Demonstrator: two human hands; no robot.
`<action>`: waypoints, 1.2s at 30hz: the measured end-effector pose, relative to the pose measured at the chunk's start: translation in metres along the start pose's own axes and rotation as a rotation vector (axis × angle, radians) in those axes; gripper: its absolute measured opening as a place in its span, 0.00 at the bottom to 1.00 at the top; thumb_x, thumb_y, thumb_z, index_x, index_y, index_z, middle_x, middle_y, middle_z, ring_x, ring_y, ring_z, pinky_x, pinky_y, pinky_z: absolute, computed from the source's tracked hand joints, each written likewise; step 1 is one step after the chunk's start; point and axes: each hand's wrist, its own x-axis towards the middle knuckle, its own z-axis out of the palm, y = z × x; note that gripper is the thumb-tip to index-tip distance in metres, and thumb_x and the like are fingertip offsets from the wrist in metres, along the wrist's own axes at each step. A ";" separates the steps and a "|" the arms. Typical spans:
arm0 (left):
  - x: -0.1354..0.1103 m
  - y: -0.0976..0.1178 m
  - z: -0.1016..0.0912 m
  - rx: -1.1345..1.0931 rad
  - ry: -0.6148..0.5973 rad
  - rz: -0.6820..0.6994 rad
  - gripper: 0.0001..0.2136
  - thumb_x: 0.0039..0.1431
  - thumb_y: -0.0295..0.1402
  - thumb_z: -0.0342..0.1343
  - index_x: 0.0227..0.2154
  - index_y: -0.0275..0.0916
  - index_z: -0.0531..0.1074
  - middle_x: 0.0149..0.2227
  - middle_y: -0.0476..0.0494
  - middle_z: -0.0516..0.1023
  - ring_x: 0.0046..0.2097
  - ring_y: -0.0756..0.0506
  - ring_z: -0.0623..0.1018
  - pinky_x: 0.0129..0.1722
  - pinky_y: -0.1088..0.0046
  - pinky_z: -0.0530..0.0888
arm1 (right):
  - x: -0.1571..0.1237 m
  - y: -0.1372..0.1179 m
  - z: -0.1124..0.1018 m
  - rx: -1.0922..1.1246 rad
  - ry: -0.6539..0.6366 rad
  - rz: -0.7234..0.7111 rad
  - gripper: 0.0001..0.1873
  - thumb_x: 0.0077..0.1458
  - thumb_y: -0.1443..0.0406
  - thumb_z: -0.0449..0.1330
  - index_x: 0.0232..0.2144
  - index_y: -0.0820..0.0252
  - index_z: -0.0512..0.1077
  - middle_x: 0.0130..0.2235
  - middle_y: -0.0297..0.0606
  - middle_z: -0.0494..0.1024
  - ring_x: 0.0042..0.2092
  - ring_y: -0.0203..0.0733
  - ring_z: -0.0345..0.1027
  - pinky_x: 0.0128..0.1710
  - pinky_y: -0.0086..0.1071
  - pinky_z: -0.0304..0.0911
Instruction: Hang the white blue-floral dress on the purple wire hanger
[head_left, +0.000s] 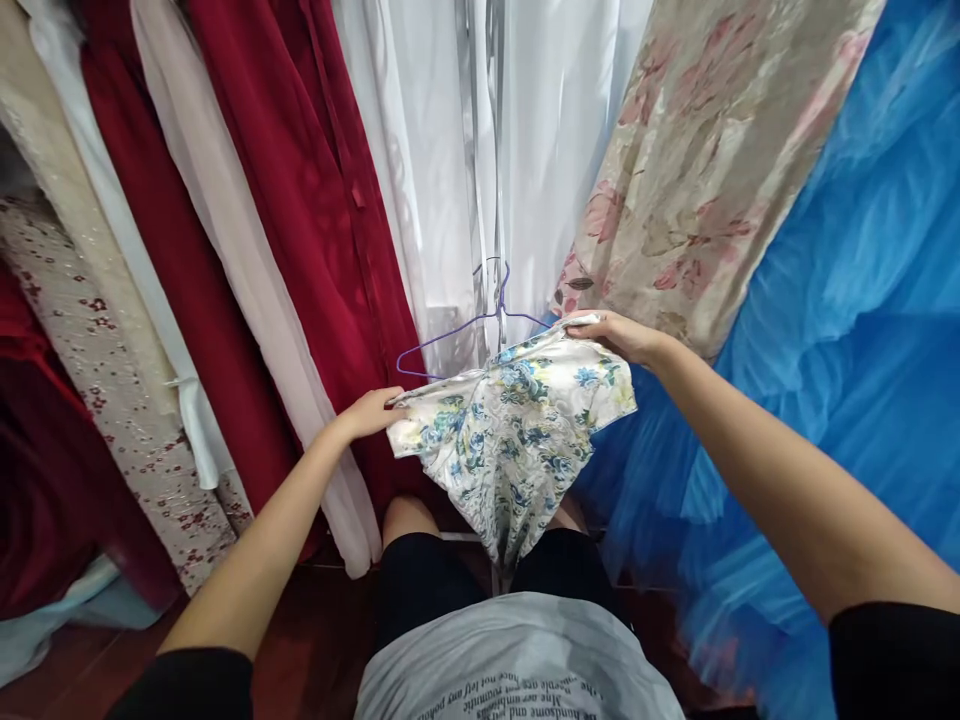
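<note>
A small white garment with a blue flower print hangs in front of me on a purple wire hanger. My left hand grips the garment's left shoulder, fingers closed on the cloth. My right hand pinches its right shoulder near the hanger's arm. The garment's lower part droops toward my knees. The hanger's hook rises in front of the white curtain-like fabric behind it.
Hanging clothes surround me: dark red gowns, a white sheer dress, a beige rose-print dress, and a blue tulle skirt at right. Sequined cream fabric hangs at left. Dark wood floor lies below.
</note>
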 end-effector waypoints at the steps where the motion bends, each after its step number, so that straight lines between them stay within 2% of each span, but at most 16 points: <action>1: 0.010 -0.007 -0.006 0.001 -0.001 -0.015 0.12 0.53 0.44 0.56 0.30 0.40 0.70 0.31 0.50 0.73 0.35 0.45 0.72 0.35 0.72 0.67 | 0.000 -0.002 0.001 0.000 -0.009 0.007 0.15 0.45 0.67 0.71 0.38 0.61 0.78 0.35 0.40 0.82 0.35 0.41 0.75 0.34 0.28 0.70; 4: 0.049 -0.009 -0.023 0.051 0.185 -0.016 0.06 0.55 0.37 0.50 0.31 0.41 0.67 0.32 0.46 0.73 0.38 0.42 0.72 0.41 0.68 0.68 | 0.002 -0.006 0.004 0.028 -0.002 0.056 0.14 0.44 0.68 0.70 0.37 0.62 0.77 0.34 0.41 0.82 0.34 0.43 0.76 0.32 0.29 0.71; 6: 0.076 0.004 -0.031 -0.005 0.317 -0.006 0.07 0.58 0.35 0.47 0.35 0.41 0.67 0.37 0.43 0.74 0.42 0.41 0.73 0.46 0.66 0.68 | 0.004 -0.005 0.006 0.055 0.022 0.119 0.15 0.45 0.67 0.69 0.38 0.63 0.77 0.34 0.43 0.83 0.33 0.46 0.76 0.32 0.33 0.72; 9: 0.106 0.031 -0.033 -0.208 0.406 -0.037 0.12 0.61 0.37 0.48 0.46 0.40 0.64 0.43 0.41 0.73 0.47 0.41 0.73 0.48 0.64 0.70 | 0.006 0.000 0.008 0.086 0.009 0.164 0.14 0.47 0.66 0.67 0.39 0.64 0.77 0.33 0.44 0.83 0.33 0.47 0.77 0.33 0.35 0.73; 12: 0.111 0.052 -0.028 -0.144 0.568 -0.060 0.18 0.55 0.36 0.57 0.48 0.40 0.63 0.46 0.41 0.71 0.48 0.41 0.73 0.51 0.63 0.69 | 0.000 0.016 0.011 0.041 -0.015 0.127 0.13 0.46 0.68 0.67 0.38 0.63 0.77 0.34 0.42 0.83 0.33 0.43 0.76 0.33 0.31 0.72; 14: 0.103 0.059 -0.024 -0.054 0.630 -0.076 0.16 0.52 0.35 0.61 0.43 0.39 0.66 0.45 0.40 0.72 0.48 0.41 0.72 0.52 0.63 0.68 | -0.010 0.033 0.013 -0.009 0.070 0.109 0.15 0.45 0.68 0.69 0.39 0.62 0.77 0.33 0.40 0.82 0.31 0.41 0.75 0.31 0.30 0.71; 16: 0.091 0.064 -0.021 -0.058 0.565 -0.055 0.10 0.58 0.40 0.57 0.35 0.39 0.68 0.39 0.42 0.74 0.44 0.42 0.73 0.48 0.64 0.69 | -0.023 0.051 0.015 -0.021 0.189 0.096 0.17 0.45 0.64 0.71 0.39 0.62 0.78 0.33 0.40 0.83 0.31 0.42 0.75 0.30 0.30 0.71; 19: 0.074 0.074 -0.020 -0.119 0.417 0.103 0.18 0.64 0.48 0.50 0.33 0.38 0.73 0.33 0.44 0.76 0.38 0.43 0.74 0.42 0.68 0.69 | -0.038 0.064 0.015 0.019 0.311 0.053 0.19 0.46 0.54 0.72 0.34 0.64 0.79 0.31 0.41 0.82 0.31 0.43 0.75 0.32 0.32 0.71; 21: 0.069 0.085 -0.022 -0.099 0.378 0.179 0.20 0.64 0.50 0.51 0.37 0.38 0.76 0.35 0.44 0.79 0.39 0.43 0.75 0.42 0.69 0.69 | -0.041 0.059 0.013 0.035 0.374 -0.002 0.19 0.46 0.52 0.71 0.30 0.63 0.78 0.27 0.38 0.80 0.29 0.42 0.73 0.30 0.31 0.69; 24: 0.072 0.107 -0.028 -0.008 0.381 0.181 0.22 0.62 0.54 0.52 0.43 0.42 0.79 0.43 0.43 0.82 0.44 0.41 0.77 0.44 0.68 0.69 | -0.041 0.039 0.005 0.022 0.464 -0.099 0.16 0.47 0.54 0.70 0.27 0.62 0.77 0.25 0.35 0.78 0.26 0.38 0.69 0.25 0.29 0.64; 26: 0.079 0.122 -0.033 0.041 0.388 0.177 0.23 0.61 0.56 0.52 0.45 0.45 0.79 0.47 0.44 0.82 0.47 0.39 0.77 0.43 0.67 0.68 | -0.044 0.030 0.000 0.020 0.487 -0.112 0.14 0.48 0.56 0.69 0.29 0.61 0.77 0.25 0.33 0.77 0.25 0.37 0.68 0.24 0.28 0.63; 28: 0.089 0.135 -0.034 0.098 0.385 0.192 0.22 0.61 0.56 0.54 0.43 0.45 0.79 0.43 0.44 0.82 0.45 0.39 0.77 0.42 0.67 0.67 | -0.054 0.028 0.001 0.034 0.430 -0.083 0.12 0.48 0.59 0.67 0.34 0.60 0.77 0.29 0.33 0.80 0.28 0.38 0.71 0.27 0.28 0.64; 30: 0.099 0.143 -0.029 0.185 0.397 0.238 0.21 0.60 0.55 0.55 0.37 0.42 0.79 0.36 0.43 0.81 0.41 0.39 0.77 0.41 0.66 0.67 | -0.072 0.032 0.009 0.051 0.286 -0.034 0.18 0.48 0.61 0.64 0.44 0.58 0.77 0.37 0.34 0.83 0.35 0.41 0.76 0.32 0.28 0.68; 32: 0.106 0.143 -0.018 0.291 0.419 0.335 0.19 0.62 0.52 0.55 0.32 0.39 0.77 0.32 0.42 0.78 0.39 0.38 0.76 0.43 0.63 0.67 | -0.094 0.039 0.026 0.041 0.112 0.016 0.25 0.51 0.62 0.61 0.52 0.56 0.75 0.42 0.36 0.83 0.40 0.44 0.78 0.37 0.30 0.70; 34: 0.110 0.137 -0.003 0.350 0.432 0.468 0.18 0.65 0.48 0.53 0.31 0.38 0.75 0.33 0.40 0.76 0.42 0.38 0.75 0.47 0.61 0.67 | -0.115 0.043 0.051 -0.003 -0.048 0.079 0.26 0.57 0.58 0.60 0.57 0.57 0.72 0.40 0.38 0.84 0.38 0.44 0.79 0.36 0.31 0.71; 36: 0.110 0.126 0.011 0.280 0.452 0.539 0.17 0.68 0.46 0.49 0.33 0.37 0.73 0.36 0.38 0.76 0.44 0.38 0.75 0.48 0.60 0.67 | -0.133 0.042 0.080 -0.037 -0.218 0.155 0.30 0.63 0.51 0.58 0.62 0.59 0.67 0.33 0.38 0.84 0.31 0.42 0.78 0.30 0.31 0.70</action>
